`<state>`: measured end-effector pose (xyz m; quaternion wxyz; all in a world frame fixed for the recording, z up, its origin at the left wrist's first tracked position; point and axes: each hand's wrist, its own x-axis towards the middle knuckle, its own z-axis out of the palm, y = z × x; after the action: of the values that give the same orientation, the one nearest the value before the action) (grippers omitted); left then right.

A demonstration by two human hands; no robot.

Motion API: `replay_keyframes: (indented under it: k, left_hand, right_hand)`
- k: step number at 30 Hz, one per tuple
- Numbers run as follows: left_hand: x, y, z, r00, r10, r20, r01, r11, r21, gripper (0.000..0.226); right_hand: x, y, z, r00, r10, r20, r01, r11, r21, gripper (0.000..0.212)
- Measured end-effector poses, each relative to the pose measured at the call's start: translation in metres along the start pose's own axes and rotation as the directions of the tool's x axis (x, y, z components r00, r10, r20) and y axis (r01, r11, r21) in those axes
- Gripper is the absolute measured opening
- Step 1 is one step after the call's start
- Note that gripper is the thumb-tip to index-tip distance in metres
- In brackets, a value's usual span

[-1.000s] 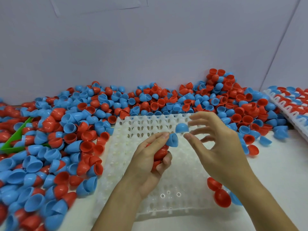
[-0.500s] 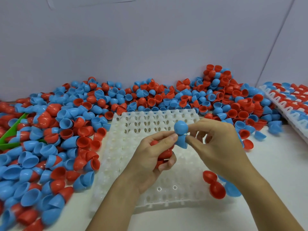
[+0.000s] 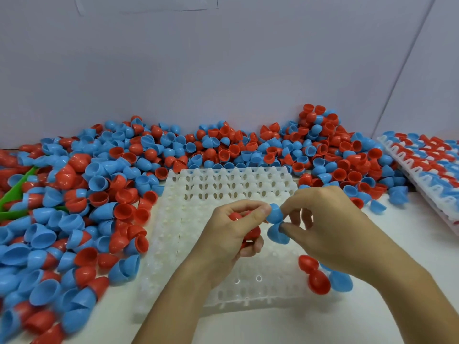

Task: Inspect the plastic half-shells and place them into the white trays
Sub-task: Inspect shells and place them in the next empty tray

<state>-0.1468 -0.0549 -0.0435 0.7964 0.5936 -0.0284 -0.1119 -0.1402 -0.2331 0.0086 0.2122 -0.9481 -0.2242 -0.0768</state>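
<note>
L hand (image 3: pixel 238 229) cupping red shells (image 3: pixel 250 233); both pinch blue shells (image 3: pixel 275 216), maybe two.

From my seat, the heaped half-shells (image 3: pixel 104 194) across the left and upper middle of the frame look like smooth moulded plastic, the red ones glossier with small highlights, the blue ones more satin. The white tray (image 3: pixel 198 184) at centre reads as slightly translucent, matt plastic. Lower down, the tabletop (image 3: pixel 409 234) looks smooth and matt white; the wall (image 3: pixel 223 70) above is flat matt grey.
</note>
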Motion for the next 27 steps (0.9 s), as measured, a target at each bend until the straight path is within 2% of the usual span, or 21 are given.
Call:
replay_keyframes:
  k: [5, 9, 12, 17, 20, 27]
  left_hand:
    - [-0.002, 0.003, -0.001, 0.996, 0.019, 0.084, -0.010, 0.994, -0.104, 0.024]
    - [-0.003, 0.004, -0.002, 0.996, 0.017, 0.085, -0.008, 0.995, -0.096, 0.024]
    - [-0.002, 0.004, -0.003, 1.000, 0.015, 0.019, -0.013, 0.996, -0.087, 0.022]
    - [0.000, 0.006, -0.008, 0.995, 0.018, -0.102, -0.029, 0.994, -0.106, 0.019]
    - [-0.001, 0.006, -0.008, 0.993, 0.015, -0.120, -0.028, 0.994, -0.110, 0.020]
    - [-0.001, 0.007, -0.009, 0.991, 0.007, -0.131, -0.023, 0.992, -0.121, 0.020]
  right_hand:
    - [-0.001, -0.006, 0.000, 0.998, -0.005, -0.066, 0.019, 0.977, 0.214, 0.014]
    - [-0.002, -0.008, 0.001, 0.998, 0.013, -0.067, 0.002, 0.974, 0.227, 0.015]
    - [-0.002, -0.008, -0.006, 0.999, 0.034, -0.020, -0.031, 0.990, 0.135, 0.017]
    - [-0.008, -0.010, -0.016, 0.966, 0.106, 0.235, -0.073, 0.987, -0.144, 0.017]
    - [-0.013, -0.015, -0.003, 0.918, 0.162, 0.361, -0.093, 0.975, -0.203, 0.023]
    - [-0.016, -0.014, 0.010, 0.847, 0.227, 0.481, -0.061, 0.940, -0.336, 0.029]
